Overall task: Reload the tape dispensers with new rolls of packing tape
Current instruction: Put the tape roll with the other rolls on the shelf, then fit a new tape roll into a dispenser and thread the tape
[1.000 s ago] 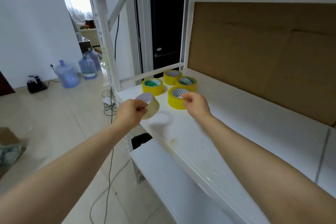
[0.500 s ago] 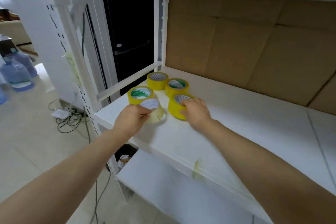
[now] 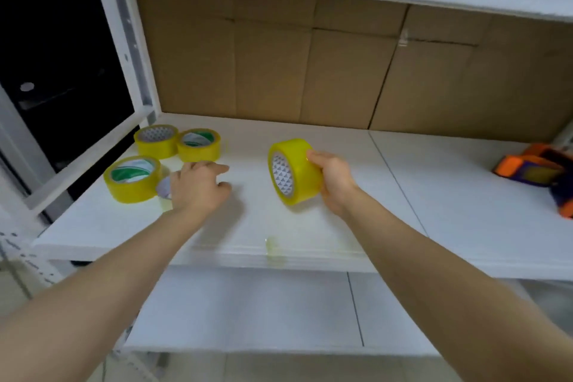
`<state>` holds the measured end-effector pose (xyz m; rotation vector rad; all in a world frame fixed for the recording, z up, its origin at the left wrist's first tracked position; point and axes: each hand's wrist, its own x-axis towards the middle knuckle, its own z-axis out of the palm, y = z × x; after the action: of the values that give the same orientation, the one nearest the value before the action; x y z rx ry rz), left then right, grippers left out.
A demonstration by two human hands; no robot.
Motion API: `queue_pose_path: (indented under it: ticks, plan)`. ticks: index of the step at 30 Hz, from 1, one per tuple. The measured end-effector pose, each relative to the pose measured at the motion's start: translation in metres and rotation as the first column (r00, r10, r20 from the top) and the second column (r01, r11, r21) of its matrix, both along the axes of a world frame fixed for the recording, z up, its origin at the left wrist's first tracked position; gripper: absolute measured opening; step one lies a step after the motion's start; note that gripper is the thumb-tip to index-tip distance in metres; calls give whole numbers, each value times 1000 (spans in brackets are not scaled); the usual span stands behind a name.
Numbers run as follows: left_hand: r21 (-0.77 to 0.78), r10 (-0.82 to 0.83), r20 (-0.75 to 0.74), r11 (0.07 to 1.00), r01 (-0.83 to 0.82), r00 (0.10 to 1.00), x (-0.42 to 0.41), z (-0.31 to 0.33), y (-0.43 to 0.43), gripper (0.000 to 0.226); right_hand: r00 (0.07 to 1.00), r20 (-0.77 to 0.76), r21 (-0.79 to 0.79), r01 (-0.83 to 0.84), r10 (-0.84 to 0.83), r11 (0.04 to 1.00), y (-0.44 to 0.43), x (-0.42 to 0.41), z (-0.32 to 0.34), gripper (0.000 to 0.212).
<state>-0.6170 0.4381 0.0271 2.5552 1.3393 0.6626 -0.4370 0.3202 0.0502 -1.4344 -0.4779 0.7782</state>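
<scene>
Both hands are out over the white shelf (image 3: pixel 434 195), well apart from each other. Right hand (image 3: pixel 336 184) is closed around a yellow tape roll (image 3: pixel 294 172), fingers wrapped over its far side, the roll tipped on edge so its core with a triangle pattern faces left. It sits near the middle of the shelf, between the front and back edges; whether its lower rim touches the shelf or hangs just above it I cannot tell.

Left hand (image 3: pixel 200 186) holds nothing — palm down, fingers loosely spread and slightly curled, low over the shelf toward its left end. Just beside its thumb side lies a nearly spent pale roll (image 3: pixel 164 187), mostly hidden by the hand; contact cannot be told.

Three more yellow rolls lie flat near the left end. One with a green and white core label (image 3: pixel 131 178) is nearest the front edge, touching or almost touching the pale roll. A second roll (image 3: pixel 156 141) and a third roll (image 3: pixel 198 144) sit side by side toward the back left corner, touching.

Near the right end — well apart from both hands — lies an orange and purple dispenser (image 3: pixel 531 169), with a second one (image 3: pixel 562 195) cut off by the frame edge. Brown cardboard (image 3: pixel 310 71) lines the back.
</scene>
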Motion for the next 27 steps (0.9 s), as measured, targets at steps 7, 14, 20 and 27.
queue_pose_path:
  ticks: [7,14,20,27]
  plan:
    - [-261,-212,373,911,321,903,117,35,-108,28,986,-62,67,156,-152,985,-110,69,10,7]
    - [-307,-410,431,771,558,803,253,49,-266,34,935,-79,92,352,-345,932,-288,160,27,28]
    - [-286,-561,376,686,669,737,351,47,-380,35,829,-147,108,555,-539,825,-427,234,26,26]
    - [-223,-681,238,656,721,693,443,43,-450,29,714,-220,112,695,-664,710,-521,303,15,17]
